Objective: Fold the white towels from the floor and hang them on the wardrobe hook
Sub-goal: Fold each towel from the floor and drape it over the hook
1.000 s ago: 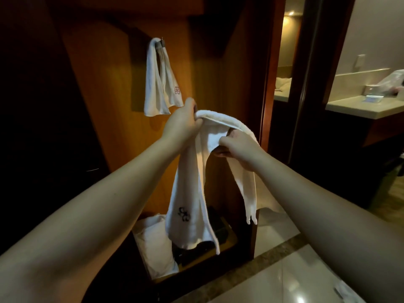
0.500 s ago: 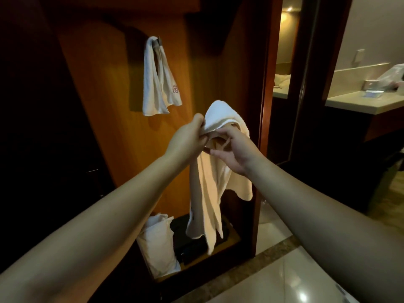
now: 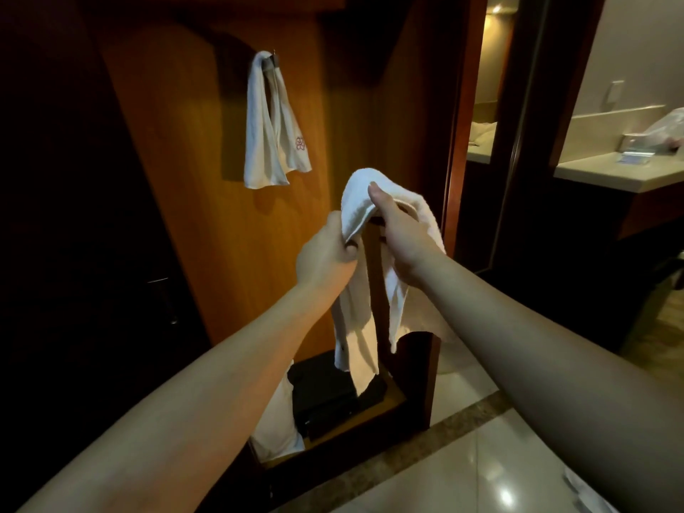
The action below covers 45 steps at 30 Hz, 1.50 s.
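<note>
Single head-worn wide-angle view, facing forward and slightly down toward the wooden wardrobe panel (image 3: 207, 187). Both forearms reach in from the lower edge, near the lens. Right of the panel, a doorway and counter (image 3: 622, 172) lie farther off.

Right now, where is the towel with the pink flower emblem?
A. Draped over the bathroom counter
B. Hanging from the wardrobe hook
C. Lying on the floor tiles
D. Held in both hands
B: the flower-emblem towel hangs folded over the wardrobe hook, apart from the second white towel that the left hand and right hand grip below it.
</note>
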### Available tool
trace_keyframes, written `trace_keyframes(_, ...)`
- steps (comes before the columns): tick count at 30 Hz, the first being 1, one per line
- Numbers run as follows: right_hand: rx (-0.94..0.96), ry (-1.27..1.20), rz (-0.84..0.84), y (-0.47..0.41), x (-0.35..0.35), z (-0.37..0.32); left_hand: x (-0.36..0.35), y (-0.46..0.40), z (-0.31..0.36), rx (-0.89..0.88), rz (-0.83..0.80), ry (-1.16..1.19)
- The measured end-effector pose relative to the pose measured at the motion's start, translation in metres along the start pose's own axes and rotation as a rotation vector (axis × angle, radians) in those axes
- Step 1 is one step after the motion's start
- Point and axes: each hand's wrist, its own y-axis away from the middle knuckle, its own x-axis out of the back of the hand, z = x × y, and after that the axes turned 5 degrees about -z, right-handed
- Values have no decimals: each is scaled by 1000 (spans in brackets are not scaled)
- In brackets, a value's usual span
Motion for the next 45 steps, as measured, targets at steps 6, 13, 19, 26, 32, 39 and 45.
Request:
trace_keyframes(6, 51, 333, 11, -4, 1, 7, 5, -2, -1, -124, 50, 2)
trace_keyframes(13, -119, 360, 32, -22, -7, 9, -2, -1, -15, -150, 22, -118)
trace_keyframes(19, -148, -252, 76, -37, -10, 4, -14, 6, -30, 298, -133, -441)
trace_keyframes(26, -139, -429, -23, -54, -11, -21, -20, 0, 8, 731, -535, 676)
trace_keyframes(32, -138, -452, -143, -61, -17, -47, -39, -7, 44, 277, -68, 970)
trace_keyframes(39, -10, -476, -89, -79, 5, -63, -29, -43, 60, 427, 72, 1311)
trace_keyframes(45, 71, -28, 20, -98, 25, -52, -6, -57, 44, 228, 415, 1407)
